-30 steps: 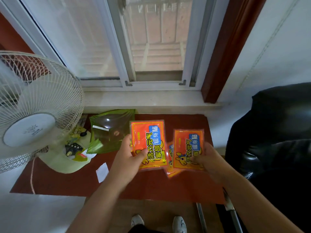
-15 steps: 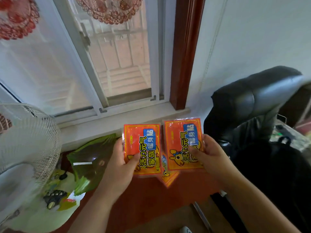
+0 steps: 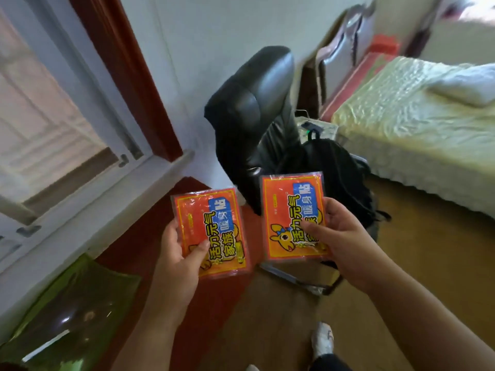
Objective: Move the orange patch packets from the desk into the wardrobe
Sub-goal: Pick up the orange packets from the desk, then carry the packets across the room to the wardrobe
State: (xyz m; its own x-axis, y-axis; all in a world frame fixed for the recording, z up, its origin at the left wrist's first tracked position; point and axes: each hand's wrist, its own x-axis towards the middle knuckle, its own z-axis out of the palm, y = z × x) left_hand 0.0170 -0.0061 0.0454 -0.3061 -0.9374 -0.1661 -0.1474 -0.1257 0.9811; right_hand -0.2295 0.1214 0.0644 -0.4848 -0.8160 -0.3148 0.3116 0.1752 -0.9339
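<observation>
In the head view we see the left hand at lower centre, thumb and fingers pinching one orange patch packet above the red desk. Right of it, the right hand grips a second packet, in front of the black chair. A bed fills the upper right.

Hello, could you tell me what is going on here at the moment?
A person is carrying orange patch packets away from a red desk. The left hand grips one packet and the right hand grips another packet, both lifted clear of the desk. A black office chair and a bed lie ahead; no wardrobe is visible.
</observation>
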